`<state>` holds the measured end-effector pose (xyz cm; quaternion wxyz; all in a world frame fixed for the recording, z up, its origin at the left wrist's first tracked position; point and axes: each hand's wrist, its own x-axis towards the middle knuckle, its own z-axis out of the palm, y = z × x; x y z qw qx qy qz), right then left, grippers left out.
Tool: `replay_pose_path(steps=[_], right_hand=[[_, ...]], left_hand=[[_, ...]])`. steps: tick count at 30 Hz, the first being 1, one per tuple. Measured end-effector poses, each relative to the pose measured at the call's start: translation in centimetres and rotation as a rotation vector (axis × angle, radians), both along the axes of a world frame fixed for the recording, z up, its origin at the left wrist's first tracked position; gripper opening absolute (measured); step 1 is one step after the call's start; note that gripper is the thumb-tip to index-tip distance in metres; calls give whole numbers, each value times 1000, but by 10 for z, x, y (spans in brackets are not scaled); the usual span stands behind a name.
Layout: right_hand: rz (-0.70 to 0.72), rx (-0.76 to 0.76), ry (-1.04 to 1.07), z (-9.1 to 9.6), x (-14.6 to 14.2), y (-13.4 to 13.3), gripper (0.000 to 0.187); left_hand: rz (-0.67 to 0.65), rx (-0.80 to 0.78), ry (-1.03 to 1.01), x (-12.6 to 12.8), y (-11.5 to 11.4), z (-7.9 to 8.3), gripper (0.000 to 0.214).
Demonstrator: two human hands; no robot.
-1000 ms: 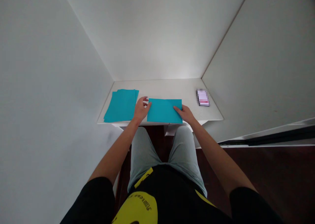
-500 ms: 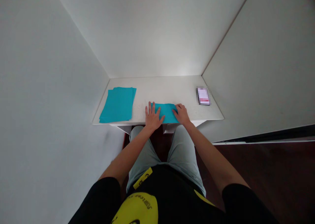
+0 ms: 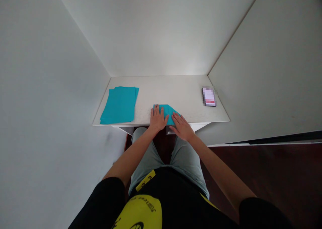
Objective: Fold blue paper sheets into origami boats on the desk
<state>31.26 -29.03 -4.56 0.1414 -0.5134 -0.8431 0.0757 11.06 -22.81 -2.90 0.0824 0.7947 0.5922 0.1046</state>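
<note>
A folded sheet of turquoise paper (image 3: 164, 108) lies at the front edge of the white tabletop, its far right corner turned down into a slanted edge. My left hand (image 3: 158, 119) rests flat on its left part, fingers stretched out and pointing away from me. On the slanted right side my right hand (image 3: 183, 126) lies with straight fingers pressed down on the paper. Both hands are open and partly cover the sheet. To the left sits a stack of turquoise paper sheets (image 3: 119, 104), slightly out of line with one another.
A phone-like device (image 3: 209, 97), blurred by pixels, lies at the right end of the white tabletop (image 3: 161, 88). White walls enclose the table at the back, left and right. My legs are under its front edge.
The paper's far right corner has been folded down toward me, making a slanted edge. My right hand has shifted nearer to me, its fingers now stretched over that fold. The left hand stays on the paper.
</note>
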Motion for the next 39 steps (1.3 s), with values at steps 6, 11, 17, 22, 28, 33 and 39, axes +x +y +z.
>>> replay_pose_path(steps=[6, 11, 17, 22, 28, 33, 39], right_hand=[[1, -37, 29, 3, 1, -2, 69], [-56, -75, 61, 3, -1, 7, 61], [-143, -107, 130, 3, -20, 31, 66], [-135, -99, 175, 2, -37, 46, 79], [-132, -87, 129, 0, -16, 19, 79], [-168, -123, 233, 22, -16, -17, 68], [-46, -227, 645, 57, -98, -59, 56]], left_hand=[[-243, 48, -33, 14, 16, 2, 65], [-319, 18, -14, 12, 22, -2, 69], [-362, -3, 23, 3, 23, 2, 74], [-321, -21, 43, 0, 25, 5, 75], [-229, -11, -27, 1, 29, 1, 79], [-171, 7, -57, 4, 34, -2, 80], [-135, -4, -34, 5, 37, 2, 77]])
